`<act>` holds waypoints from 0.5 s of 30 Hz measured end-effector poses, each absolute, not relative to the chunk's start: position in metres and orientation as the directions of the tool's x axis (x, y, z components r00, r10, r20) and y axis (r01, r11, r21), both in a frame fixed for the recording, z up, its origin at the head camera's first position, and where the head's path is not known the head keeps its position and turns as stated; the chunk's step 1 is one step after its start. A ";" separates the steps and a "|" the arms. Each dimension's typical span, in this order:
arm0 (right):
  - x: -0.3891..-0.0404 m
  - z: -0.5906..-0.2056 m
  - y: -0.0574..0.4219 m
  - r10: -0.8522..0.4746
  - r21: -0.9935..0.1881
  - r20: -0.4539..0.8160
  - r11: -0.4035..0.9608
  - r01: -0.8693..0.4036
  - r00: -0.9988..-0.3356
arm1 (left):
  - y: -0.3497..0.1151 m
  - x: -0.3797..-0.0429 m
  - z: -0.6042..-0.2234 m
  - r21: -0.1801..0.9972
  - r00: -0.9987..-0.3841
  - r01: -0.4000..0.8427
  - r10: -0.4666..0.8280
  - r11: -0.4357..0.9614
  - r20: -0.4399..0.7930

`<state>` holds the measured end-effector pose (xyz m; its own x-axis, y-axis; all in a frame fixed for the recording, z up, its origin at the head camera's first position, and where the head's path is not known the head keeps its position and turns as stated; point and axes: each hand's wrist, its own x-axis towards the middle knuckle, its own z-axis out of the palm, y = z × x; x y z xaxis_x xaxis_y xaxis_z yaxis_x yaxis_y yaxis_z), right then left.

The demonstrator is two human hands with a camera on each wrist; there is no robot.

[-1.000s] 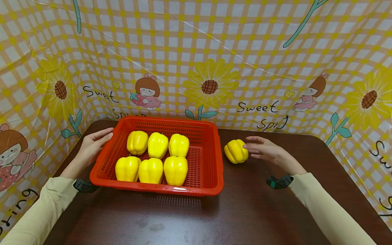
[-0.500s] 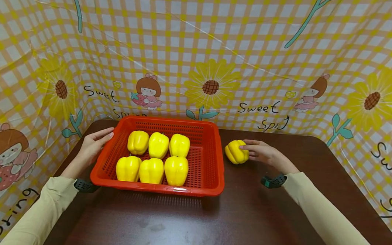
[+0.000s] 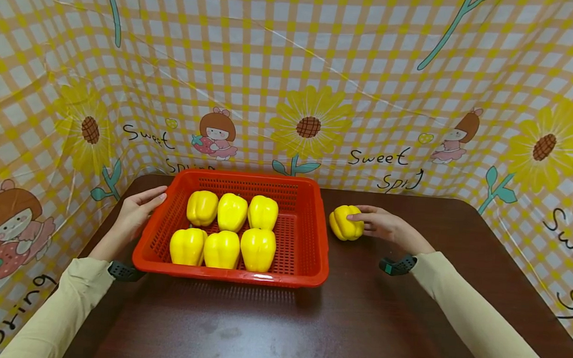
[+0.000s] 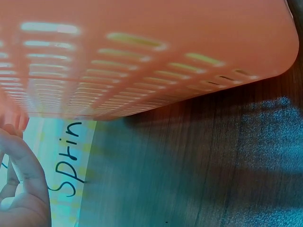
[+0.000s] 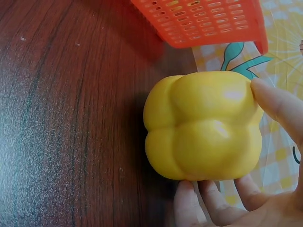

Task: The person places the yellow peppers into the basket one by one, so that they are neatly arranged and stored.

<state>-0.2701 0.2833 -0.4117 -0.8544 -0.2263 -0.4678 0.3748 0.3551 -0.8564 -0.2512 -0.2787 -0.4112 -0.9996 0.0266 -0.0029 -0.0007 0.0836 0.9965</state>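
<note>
A yellow bell pepper (image 3: 346, 223) lies on its side on the table, right of the red basket (image 3: 323, 240). My right hand (image 3: 381, 225) holds this pepper from the right. In the right wrist view the thumb (image 5: 274, 101) touches one side of the pepper and several fingertips (image 5: 185, 194) the opposite side. My left hand (image 3: 131, 214) rests its fairly straight fingers against the basket's left rim. The left wrist view shows that hand (image 4: 26, 189) beside the slotted basket wall (image 4: 156, 28). Inside the basket several yellow bell peppers (image 3: 222, 249) stand in two rows.
The dark brown table (image 3: 240, 328) carries the basket and the loose pepper. A checked cloth (image 3: 312, 50) with sunflowers and cartoon figures rises behind and along both sides. The basket's right end shows its bare slotted floor (image 3: 285, 246).
My right hand has moved a little left, its thumb and fingers coming round the loose pepper. The left hand and the basket stay in place.
</note>
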 end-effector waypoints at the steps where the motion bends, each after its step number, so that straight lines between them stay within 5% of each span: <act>1: -0.270 -0.412 0.283 -0.226 -0.856 -0.469 0.354 0.377 -0.854 | -0.279 -0.251 -0.411 0.996 -1.000 -0.002 0.028 0.085 -0.004; 15: -0.269 -0.417 0.273 -0.177 -0.856 -0.467 0.334 0.394 -0.866 | -0.279 -0.252 -0.411 0.996 -0.999 0.003 0.034 0.088 0.000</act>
<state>-0.2692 0.2732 -0.4174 -0.8663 -0.1766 -0.4673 0.3939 0.3337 -0.8564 -0.2516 -0.2789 -0.4109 -0.9994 0.0339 0.0000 0.0030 0.0884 0.9961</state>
